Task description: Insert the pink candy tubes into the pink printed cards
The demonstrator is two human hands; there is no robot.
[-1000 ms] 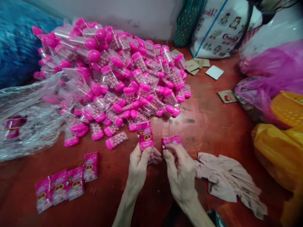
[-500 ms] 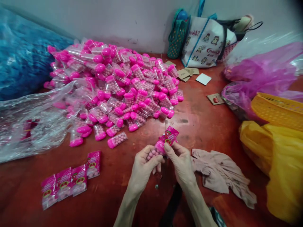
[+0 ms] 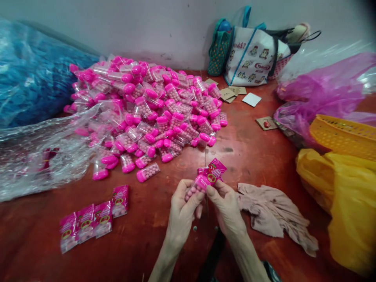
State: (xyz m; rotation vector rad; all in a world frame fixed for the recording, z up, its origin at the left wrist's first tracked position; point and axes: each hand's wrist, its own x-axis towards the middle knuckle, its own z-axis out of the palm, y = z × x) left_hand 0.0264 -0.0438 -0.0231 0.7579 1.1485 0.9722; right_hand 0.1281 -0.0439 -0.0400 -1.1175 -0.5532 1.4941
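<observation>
My left hand point(image 3: 183, 203) grips a small clear candy container point(image 3: 195, 188) with a pink cap, filled with pink balls. My right hand point(image 3: 225, 201) pinches a pink printed label sleeve point(image 3: 214, 172) against the cap end of that same container. Both hands meet over the red table point(image 3: 252, 149), just in front of a big heap of unlabelled pink-capped containers point(image 3: 152, 105). A row of labelled containers point(image 3: 94, 219) lies flat to the left of my left forearm.
Crumpled clear plastic point(image 3: 38, 156) and a blue bag point(image 3: 32, 90) lie left. A beige cloth point(image 3: 273, 213) lies right of my hands. Yellow bag point(image 3: 346, 196), yellow basket point(image 3: 343, 131), pink plastic point(image 3: 326, 94) stand right. Tote bags point(image 3: 252, 55) and cardboard scraps point(image 3: 235, 92) are at the back.
A second ago the container and the pink sleeve were apart, one in each hand. Now they are together, tilted to the right. The camera view tipped upward.
</observation>
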